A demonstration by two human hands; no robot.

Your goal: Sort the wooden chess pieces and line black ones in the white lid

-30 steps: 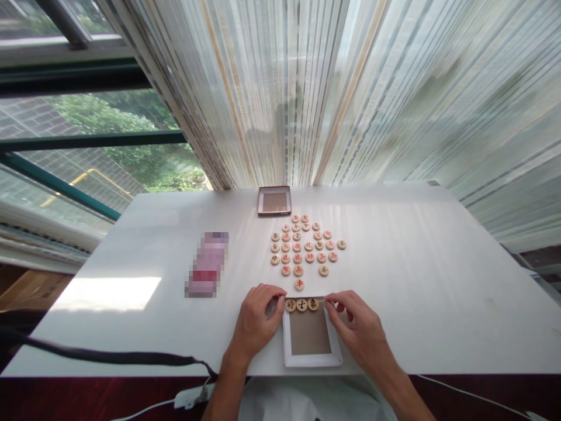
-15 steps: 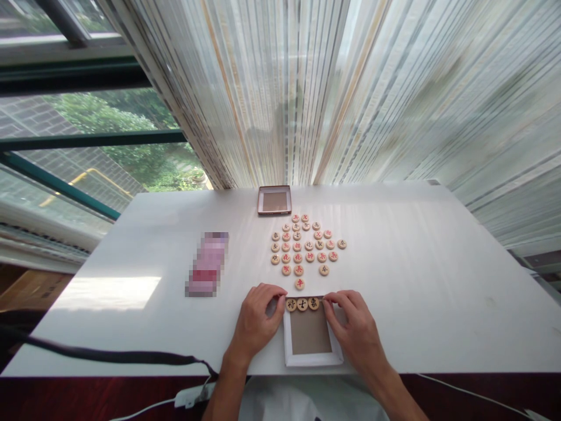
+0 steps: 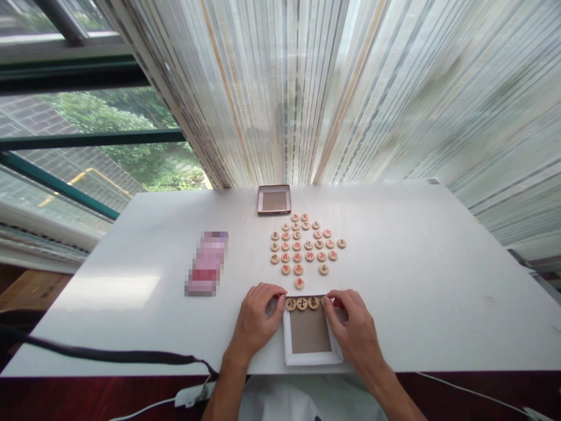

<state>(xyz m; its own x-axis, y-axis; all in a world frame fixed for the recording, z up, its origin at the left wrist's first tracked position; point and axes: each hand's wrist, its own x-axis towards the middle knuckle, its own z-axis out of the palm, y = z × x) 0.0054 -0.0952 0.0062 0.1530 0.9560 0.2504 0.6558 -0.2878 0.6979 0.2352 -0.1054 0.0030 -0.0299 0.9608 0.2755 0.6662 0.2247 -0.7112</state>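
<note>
A shallow white box [image 3: 311, 358] lies at the table's near edge between my hands. Three round wooden chess pieces [image 3: 302, 303] with dark characters stand in a row along its far wall. My left hand [image 3: 255, 319] rests curled against the box's far left corner. My right hand [image 3: 350, 326] is at the far right corner, its fingers pinched on a fourth wooden piece [image 3: 325, 302] that is mostly hidden under the fingertips. Several more wooden pieces [image 3: 304, 246] with red and black characters are spread on the table beyond the box, one red piece [image 3: 300, 283] nearest it.
A brown-rimmed box lid [image 3: 274, 200] lies at the table's far side near the striped curtain [image 3: 350, 88]. A pink pixelated object [image 3: 207, 263] lies left of the pieces. A dark cable [image 3: 109, 354] runs along the near left edge. The white table [image 3: 438, 275] ends close to me.
My right hand has slid a little left toward the row, bringing a piece up against the box's far right corner. My left hand has stayed put.
</note>
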